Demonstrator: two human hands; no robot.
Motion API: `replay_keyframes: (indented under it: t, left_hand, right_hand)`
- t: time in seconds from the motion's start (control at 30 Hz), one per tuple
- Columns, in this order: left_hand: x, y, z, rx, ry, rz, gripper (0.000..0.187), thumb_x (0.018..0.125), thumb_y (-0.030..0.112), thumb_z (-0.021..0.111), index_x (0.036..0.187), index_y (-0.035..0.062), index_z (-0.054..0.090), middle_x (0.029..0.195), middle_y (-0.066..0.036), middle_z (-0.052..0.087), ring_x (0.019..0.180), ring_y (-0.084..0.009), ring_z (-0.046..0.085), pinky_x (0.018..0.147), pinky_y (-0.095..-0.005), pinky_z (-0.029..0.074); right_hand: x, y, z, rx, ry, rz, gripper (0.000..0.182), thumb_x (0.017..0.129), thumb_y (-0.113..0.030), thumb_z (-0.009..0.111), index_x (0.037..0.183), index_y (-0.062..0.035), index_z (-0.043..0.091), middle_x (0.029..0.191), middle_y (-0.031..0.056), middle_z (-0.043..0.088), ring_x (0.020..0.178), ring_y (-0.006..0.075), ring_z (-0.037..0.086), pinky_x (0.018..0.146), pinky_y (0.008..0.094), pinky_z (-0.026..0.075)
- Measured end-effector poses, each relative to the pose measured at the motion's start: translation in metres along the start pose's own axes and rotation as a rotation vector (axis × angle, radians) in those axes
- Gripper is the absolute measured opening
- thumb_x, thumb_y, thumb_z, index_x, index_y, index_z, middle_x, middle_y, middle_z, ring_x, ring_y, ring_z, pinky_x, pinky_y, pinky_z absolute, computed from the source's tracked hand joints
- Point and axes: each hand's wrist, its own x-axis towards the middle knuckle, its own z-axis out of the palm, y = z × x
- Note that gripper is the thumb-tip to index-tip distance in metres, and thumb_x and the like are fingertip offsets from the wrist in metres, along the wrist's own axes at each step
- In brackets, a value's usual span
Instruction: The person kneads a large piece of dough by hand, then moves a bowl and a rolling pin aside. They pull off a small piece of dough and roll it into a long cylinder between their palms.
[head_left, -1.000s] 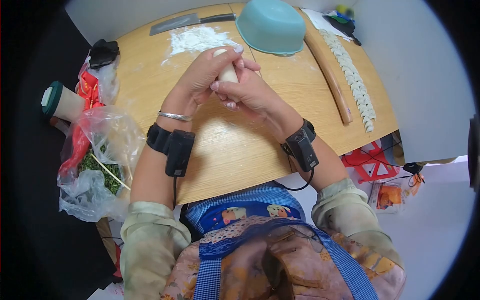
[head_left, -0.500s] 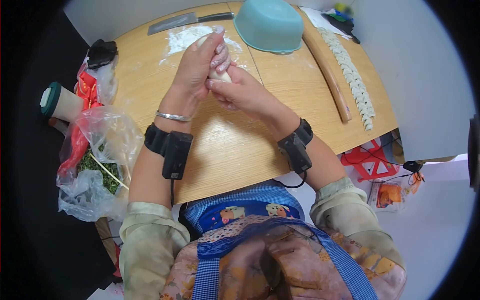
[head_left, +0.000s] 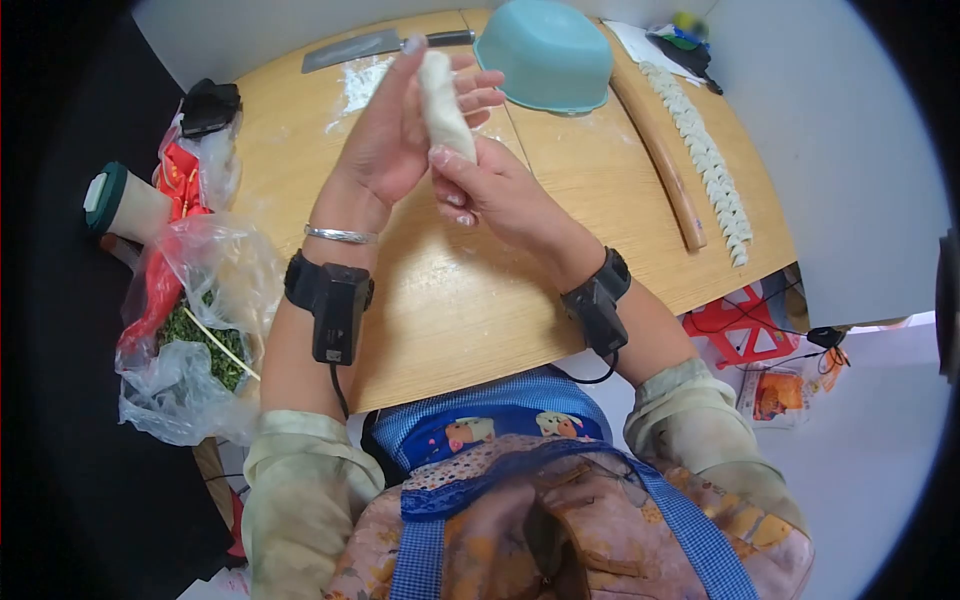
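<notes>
A smooth white roll of dough is held up over the upper middle of the wooden table. My left hand is open, palm up, with its fingers spread behind the dough and the upper part of the roll lying against it. My right hand is closed around the lower end of the dough, its thumb on top. White flour dusts the fingertips of both hands. Behind them, a patch of flour lies on the table.
At the back are a cleaver and an upturned teal basin. A rolling pin and a long row of small dough pieces lie right. On the left are a cup and a plastic bag of chopped greens.
My left hand has uncurled from around the dough and spread its fingers, so more of the roll shows. My right hand has shifted slightly down and right, still gripping the lower end.
</notes>
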Motion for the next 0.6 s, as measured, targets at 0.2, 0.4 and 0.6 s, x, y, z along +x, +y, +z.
replay_keyframes:
  t: [0.2,0.4,0.6]
  left_hand:
    - [0.004,-0.015,-0.016,0.343,-0.064,0.037,0.041,0.101,0.033,0.051,0.124,-0.0013,0.052,0.109,-0.016,0.066,0.103,-0.0229,0.063,0.092,-0.0349,0.052]
    - [0.001,-0.041,0.003,0.621,0.091,0.248,0.032,0.101,0.022,0.050,0.123,-0.0003,0.054,0.111,-0.011,0.064,0.103,-0.0165,0.061,0.092,-0.0328,0.048]
    - [-0.022,-0.080,0.044,0.719,-0.187,0.217,0.065,0.103,0.039,0.036,0.153,0.0013,0.018,0.153,-0.011,0.033,0.144,-0.0222,0.026,0.118,-0.0352,0.018]
  right_hand:
    - [0.001,-0.005,-0.010,-0.229,0.122,-0.054,0.027,0.101,-0.032,0.052,0.089,-0.0085,0.051,0.073,-0.0012,0.048,0.061,0.0075,0.047,0.053,0.0209,0.039]
    - [0.010,0.001,-0.031,0.063,0.609,-0.297,0.048,0.099,-0.044,0.036,0.127,-0.0061,0.044,0.121,0.0099,0.053,0.113,0.0190,0.051,0.097,0.0351,0.040]
    - [0.006,-0.014,-0.035,0.153,0.724,-0.450,0.062,0.103,-0.049,0.027,0.141,-0.0019,0.038,0.136,0.0155,0.047,0.125,0.0245,0.046,0.109,0.0377,0.032]
